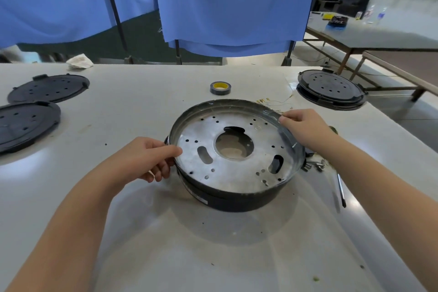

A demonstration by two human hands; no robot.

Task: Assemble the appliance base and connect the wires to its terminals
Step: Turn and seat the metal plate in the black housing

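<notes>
In the middle of the white table [142, 232] stands the appliance base [237, 194], a round black ring with smooth, matte sides. In it sits a shallow metal pan [227, 170] of dull grey aluminium with a thin upright rim. The flat bottom of the pan has a big round hole in the centre, some long curved slots and many small drilled holes. A clear shiny film seems to cover the rim.

The left hand [144, 159] grips the left edge of the pan, its thumb over the rim and its fingers curled below. The right hand [305, 128] pinches the far right edge of the rim with bent fingers.

Just beyond the pan lies a roll of dark tape [220, 88] with a yellow core. Thin yellowish wires [272, 102] lie near the far right edge of the pan. To the right of the base are small metal screws [315, 166] and a screwdriver [341, 192]. Flat black perforated discs [48, 87] lie at the far left, and a stack of similar ones [330, 90] at the far right. Blue cloth [234, 0] hangs behind the table.
</notes>
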